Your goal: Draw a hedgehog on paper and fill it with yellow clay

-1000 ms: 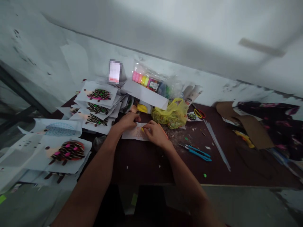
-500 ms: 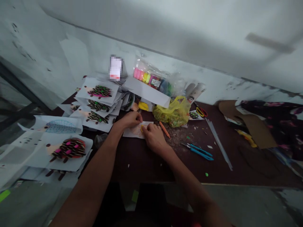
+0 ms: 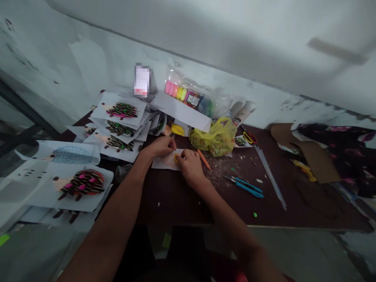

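A small white sheet (image 3: 166,164) with a peach-coloured shape on it lies on the dark table, under both hands. My right hand (image 3: 190,163) rests on its right part, fingers bent down at a small yellow piece (image 3: 176,157); whether they grip it or only press on it I cannot make out. Over the sheet's upper left, my left hand (image 3: 165,147) is closed with its fingertips together, and anything between them is too small to see. An orange tool (image 3: 203,159) lies just right of my right hand.
Stacked hedgehog pictures (image 3: 120,110) stand left. Behind are a yellow bag (image 3: 213,139), a yellow lump (image 3: 178,129) and a pack of coloured clay (image 3: 183,94). Blue-handled snips (image 3: 249,187), red-and-yellow scissors (image 3: 250,137), clear sticks (image 3: 272,178) and a yellow glue gun (image 3: 305,169) lie right.
The view has shifted slightly. Both hands stay at the sheet in nearly the same pose, and nothing has visibly been picked up or let go.
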Demonstrator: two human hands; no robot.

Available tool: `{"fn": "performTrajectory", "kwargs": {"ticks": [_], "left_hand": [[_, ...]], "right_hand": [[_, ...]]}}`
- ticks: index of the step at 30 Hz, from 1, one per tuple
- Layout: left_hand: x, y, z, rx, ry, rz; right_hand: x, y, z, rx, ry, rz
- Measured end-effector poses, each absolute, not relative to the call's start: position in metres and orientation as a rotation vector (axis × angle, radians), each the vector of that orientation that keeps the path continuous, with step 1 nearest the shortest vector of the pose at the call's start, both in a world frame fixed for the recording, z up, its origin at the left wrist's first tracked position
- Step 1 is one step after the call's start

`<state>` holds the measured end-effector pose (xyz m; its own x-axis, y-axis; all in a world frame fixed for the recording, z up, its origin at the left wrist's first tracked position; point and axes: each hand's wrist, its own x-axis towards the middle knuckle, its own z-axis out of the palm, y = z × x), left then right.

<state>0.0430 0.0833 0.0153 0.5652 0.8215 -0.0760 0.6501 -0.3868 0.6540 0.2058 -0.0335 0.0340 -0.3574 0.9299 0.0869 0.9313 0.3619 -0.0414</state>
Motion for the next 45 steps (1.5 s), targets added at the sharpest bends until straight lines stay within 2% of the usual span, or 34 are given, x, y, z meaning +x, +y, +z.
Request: {"fn": "performTrajectory", "kwargs": {"ticks": [10,21,30,38,45], "left_hand": [[0.042,0.079,0.019,2.111,1.095,0.333],[0.045,0.077,0.019,2.083,1.126,0.316],[0.040,0.079,0.020,2.034,1.038,0.318],[0.040,0.081,0.017,2.059,1.146,0.386],[0.041,0.081,0.021,2.079,1.145,0.345]], "right_hand": [[0.204,-0.039,0.035,-1.747,-2.543,-0.152],[0.219,-0.040,0.036,-1.704,-2.219,0.057],[0.211,-0.044,0.036,-1.684,-2.418,0.035],[0.214,-0.043,0.037,-1.678,-2.286,0.059],[0.208,-0.048,0.036,-1.663,-2.410,0.005]]}}
